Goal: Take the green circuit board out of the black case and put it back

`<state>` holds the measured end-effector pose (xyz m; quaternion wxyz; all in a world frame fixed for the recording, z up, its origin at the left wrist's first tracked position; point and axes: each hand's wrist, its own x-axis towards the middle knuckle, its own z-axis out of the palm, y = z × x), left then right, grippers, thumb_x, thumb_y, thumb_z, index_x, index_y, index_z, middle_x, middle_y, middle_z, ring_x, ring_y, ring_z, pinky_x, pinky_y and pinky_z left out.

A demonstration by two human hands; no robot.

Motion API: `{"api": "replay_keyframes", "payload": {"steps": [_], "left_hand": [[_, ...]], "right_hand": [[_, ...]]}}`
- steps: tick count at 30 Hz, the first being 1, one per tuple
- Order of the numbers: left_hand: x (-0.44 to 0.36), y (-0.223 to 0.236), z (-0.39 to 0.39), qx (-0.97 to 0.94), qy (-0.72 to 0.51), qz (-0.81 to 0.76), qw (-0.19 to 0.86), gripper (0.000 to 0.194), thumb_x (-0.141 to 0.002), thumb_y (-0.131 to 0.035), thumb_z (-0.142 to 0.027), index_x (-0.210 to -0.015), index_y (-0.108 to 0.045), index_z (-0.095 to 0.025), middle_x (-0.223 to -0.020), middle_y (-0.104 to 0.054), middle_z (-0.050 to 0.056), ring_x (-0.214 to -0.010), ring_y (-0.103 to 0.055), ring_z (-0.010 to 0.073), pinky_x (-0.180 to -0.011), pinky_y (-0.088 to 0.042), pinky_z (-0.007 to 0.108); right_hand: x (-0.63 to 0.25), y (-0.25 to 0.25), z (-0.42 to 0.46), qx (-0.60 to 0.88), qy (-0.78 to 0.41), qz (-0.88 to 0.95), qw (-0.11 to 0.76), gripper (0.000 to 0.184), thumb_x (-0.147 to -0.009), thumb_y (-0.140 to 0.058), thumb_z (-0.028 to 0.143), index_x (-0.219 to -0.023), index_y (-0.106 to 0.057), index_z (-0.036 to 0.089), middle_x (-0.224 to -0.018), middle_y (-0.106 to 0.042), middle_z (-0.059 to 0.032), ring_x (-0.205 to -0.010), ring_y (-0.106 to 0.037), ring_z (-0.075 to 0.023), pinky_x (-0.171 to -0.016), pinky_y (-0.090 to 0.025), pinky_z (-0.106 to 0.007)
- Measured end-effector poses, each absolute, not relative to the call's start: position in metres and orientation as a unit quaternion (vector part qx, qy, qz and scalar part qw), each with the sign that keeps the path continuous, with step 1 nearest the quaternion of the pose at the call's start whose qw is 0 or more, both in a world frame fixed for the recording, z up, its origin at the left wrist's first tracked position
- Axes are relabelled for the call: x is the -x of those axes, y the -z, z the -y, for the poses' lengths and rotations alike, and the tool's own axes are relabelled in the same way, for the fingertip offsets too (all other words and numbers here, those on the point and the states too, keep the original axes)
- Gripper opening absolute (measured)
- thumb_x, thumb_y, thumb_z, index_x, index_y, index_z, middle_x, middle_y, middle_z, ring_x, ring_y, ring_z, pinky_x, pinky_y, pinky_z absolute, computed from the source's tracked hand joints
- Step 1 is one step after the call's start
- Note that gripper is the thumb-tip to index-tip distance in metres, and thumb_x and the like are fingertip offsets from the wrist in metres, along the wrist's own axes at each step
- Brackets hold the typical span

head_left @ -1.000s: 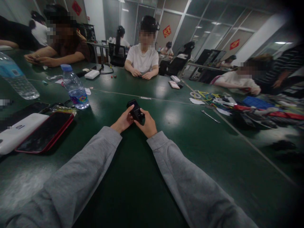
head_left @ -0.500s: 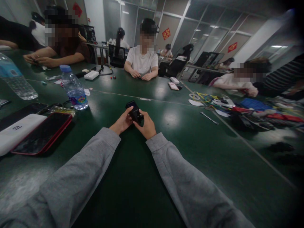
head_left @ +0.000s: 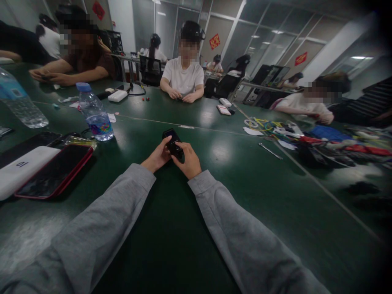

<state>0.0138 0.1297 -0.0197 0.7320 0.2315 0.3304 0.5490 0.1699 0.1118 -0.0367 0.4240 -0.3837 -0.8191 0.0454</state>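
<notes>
A small black handheld device with a dark screen and tiny light markings is held just above the green table, tilted slightly. My left hand is closed around its left side, thumb lying on the front face. From the right, my right hand grips the lower part, with the thumb at the bottom edge and the index finger bent over the front. The device's back and the fingers behind it are hidden.
At left stand a blue-capped bottle and a larger bottle, near a red-edged phone and a white power bank. A wrench and piled cables lie at right. A person sits opposite.
My right index finger has moved left from the device's right edge onto its front face. My left hand and the device have stayed nearly still.
</notes>
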Motion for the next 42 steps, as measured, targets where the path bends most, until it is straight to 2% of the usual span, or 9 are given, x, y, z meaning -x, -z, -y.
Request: {"api": "replay_keyframes", "payload": {"steps": [3, 18, 26, 34, 42], "left_hand": [[-0.0136, 0.0192, -0.1295, -0.230, -0.548, -0.329, 0.734, 0.025, -0.083, -0.074, -0.040, -0.089, -0.067, -0.017, -0.076, -0.069, 0.002, -0.067, -0.062, 0.0131, -0.070, -0.048, 0.029], [-0.0130, 0.0252, -0.1336, -0.248, -0.553, -0.317, 0.729, 0.033, -0.077, -0.079, -0.045, -0.088, -0.066, -0.017, -0.074, -0.070, 0.000, -0.063, -0.064, 0.0114, -0.065, -0.049, 0.026], [-0.0130, 0.0241, -0.1331, -0.234, -0.553, -0.323, 0.731, 0.027, -0.080, -0.077, -0.042, -0.087, -0.067, -0.017, -0.074, -0.068, 0.000, -0.064, -0.062, 0.0122, -0.067, -0.049, 0.028], [-0.0126, 0.0229, -0.1316, -0.223, -0.546, -0.326, 0.738, 0.031, -0.081, -0.076, -0.046, -0.088, -0.068, -0.017, -0.071, -0.067, 0.001, -0.066, -0.062, 0.0130, -0.066, -0.047, 0.028], [-0.0113, 0.0195, -0.1298, -0.219, -0.531, -0.306, 0.759, 0.030, -0.087, -0.072, -0.046, -0.090, -0.069, -0.017, -0.074, -0.071, 0.002, -0.067, -0.064, 0.0135, -0.068, -0.049, 0.027]], "right_hand": [[-0.1695, 0.0364, -0.1120, 0.399, -0.053, 0.818, 0.411, 0.047, -0.090, -0.065, 0.029, -0.134, -0.051, 0.029, -0.129, -0.058, -0.0104, -0.123, -0.060, -0.0295, -0.104, -0.057, -0.051], [-0.1701, 0.0376, -0.1132, 0.393, -0.060, 0.820, 0.412, 0.047, -0.089, -0.066, 0.027, -0.134, -0.051, 0.028, -0.128, -0.057, -0.0110, -0.122, -0.060, -0.0290, -0.102, -0.057, -0.049], [-0.1702, 0.0404, -0.1157, 0.387, -0.061, 0.819, 0.419, 0.045, -0.089, -0.067, 0.027, -0.132, -0.053, 0.026, -0.128, -0.057, -0.0121, -0.122, -0.060, -0.0296, -0.102, -0.057, -0.049], [-0.1696, 0.0393, -0.1143, 0.399, -0.073, 0.817, 0.411, 0.047, -0.087, -0.068, 0.024, -0.131, -0.052, 0.027, -0.127, -0.059, -0.0103, -0.122, -0.061, -0.0293, -0.104, -0.056, -0.051], [-0.1696, 0.0385, -0.1134, 0.406, -0.061, 0.816, 0.407, 0.048, -0.087, -0.068, 0.023, -0.133, -0.053, 0.026, -0.129, -0.060, -0.0114, -0.123, -0.062, -0.0299, -0.099, -0.059, -0.049]]}}
